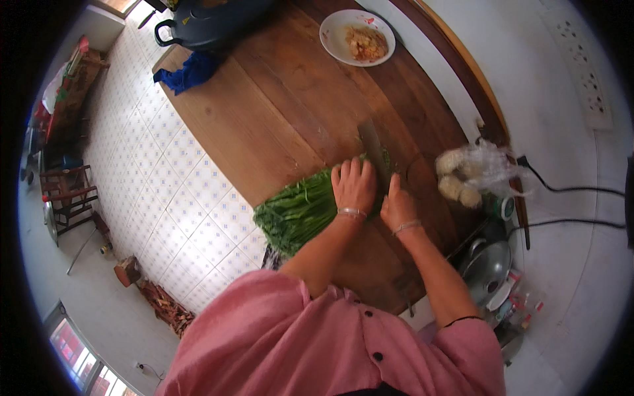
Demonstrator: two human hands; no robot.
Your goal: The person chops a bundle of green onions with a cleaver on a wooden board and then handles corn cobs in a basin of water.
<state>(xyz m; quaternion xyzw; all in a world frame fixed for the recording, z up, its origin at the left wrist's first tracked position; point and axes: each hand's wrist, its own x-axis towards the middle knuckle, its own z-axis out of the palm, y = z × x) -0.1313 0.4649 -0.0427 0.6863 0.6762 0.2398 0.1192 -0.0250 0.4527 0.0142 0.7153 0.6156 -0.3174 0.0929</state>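
A thick bunch of long green leafy stalks (302, 208) lies across the wooden table, its leafy end at the table's left edge. My left hand (354, 185) presses down on the cut end of the bunch, fingers bent over it. Just to the right, my right hand (399, 205) grips a broad-bladed kitchen knife, index finger stretched along it. The blade (375, 148) is blurred and points away from me, close beside my left fingers. Small green bits (386, 157) show at the blade. The knife's handle is hidden in my right hand.
A white bowl (332, 42) of chopped food stands at the far right of the wooden table (277, 99). A dark lidded cooker (213, 24) and a blue cloth (188, 74) are far left. Round pale items in a plastic bag (460, 178) and a glass pot lid (488, 272) are right.
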